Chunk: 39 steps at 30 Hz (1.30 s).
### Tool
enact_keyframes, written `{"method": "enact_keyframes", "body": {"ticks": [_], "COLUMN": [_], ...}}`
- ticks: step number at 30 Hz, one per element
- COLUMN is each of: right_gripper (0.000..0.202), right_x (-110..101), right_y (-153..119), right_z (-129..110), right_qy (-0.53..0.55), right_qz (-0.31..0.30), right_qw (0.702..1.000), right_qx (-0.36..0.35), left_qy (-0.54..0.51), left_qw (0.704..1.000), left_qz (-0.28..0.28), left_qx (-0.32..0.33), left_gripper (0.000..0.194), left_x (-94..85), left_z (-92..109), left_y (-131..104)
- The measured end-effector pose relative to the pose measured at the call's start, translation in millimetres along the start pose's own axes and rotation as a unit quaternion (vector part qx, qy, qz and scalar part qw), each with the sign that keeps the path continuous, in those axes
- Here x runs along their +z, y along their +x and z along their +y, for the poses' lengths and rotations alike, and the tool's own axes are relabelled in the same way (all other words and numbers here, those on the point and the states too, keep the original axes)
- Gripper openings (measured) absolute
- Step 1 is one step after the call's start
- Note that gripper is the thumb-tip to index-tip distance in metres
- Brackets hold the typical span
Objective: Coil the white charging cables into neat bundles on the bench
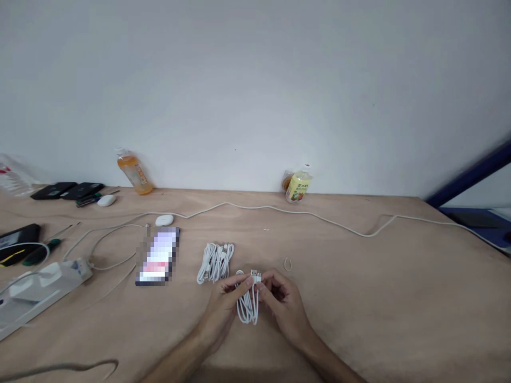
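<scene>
A coiled white cable (248, 308) hangs between my two hands near the table's front, its metal USB plug and a second connector side by side at the top. My left hand (223, 303) pinches the coil and plugs from the left. On the right, the closed thumb and fingers of my right hand (285, 303) grip the connector end. Just behind my left hand lie several bundled white cables (215, 262) on the wooden table. A small white loop (288, 264) rests behind my right hand.
A phone (158, 256), white power strip (43, 292) and screwdriver (42, 252) lie left. An orange bottle (134, 172) and yellow-labelled bottle (299, 185) stand by the wall. A long white cord (275, 208) crosses the table behind the bundles. White cases (164, 220) sit at back left.
</scene>
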State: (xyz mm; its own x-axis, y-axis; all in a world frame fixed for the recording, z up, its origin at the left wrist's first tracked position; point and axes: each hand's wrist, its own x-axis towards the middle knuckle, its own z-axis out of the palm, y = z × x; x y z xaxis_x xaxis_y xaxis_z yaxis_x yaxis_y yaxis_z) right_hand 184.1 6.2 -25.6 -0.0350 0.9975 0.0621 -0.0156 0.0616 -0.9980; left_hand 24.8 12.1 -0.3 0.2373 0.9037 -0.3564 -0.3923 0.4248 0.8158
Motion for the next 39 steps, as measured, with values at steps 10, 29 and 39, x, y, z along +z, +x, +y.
{"method": "enact_keyframes", "body": {"ticks": [10,29,39], "right_gripper": [0.056,0.051,0.050], "right_x": [0,-7,-8], "right_y": [7,1,3], "right_z": [-2,-1,-2], "right_qy": [0.007,0.003,0.004], "right_qz": [0.031,0.015,0.013], "right_qw": [0.999,1.000,1.000], "right_qx": [0.033,0.000,-0.016], "left_qy": [-0.019,0.018,0.009], "left_qw": [0.999,1.000,0.999], "left_qz": [0.030,-0.008,-0.026], "left_qx": [0.008,0.012,0.019], "left_gripper": [0.057,0.056,0.054], "left_x": [9.0,0.0,0.4], "left_z": [-6,-9,-8], "left_y": [11,12,11]}}
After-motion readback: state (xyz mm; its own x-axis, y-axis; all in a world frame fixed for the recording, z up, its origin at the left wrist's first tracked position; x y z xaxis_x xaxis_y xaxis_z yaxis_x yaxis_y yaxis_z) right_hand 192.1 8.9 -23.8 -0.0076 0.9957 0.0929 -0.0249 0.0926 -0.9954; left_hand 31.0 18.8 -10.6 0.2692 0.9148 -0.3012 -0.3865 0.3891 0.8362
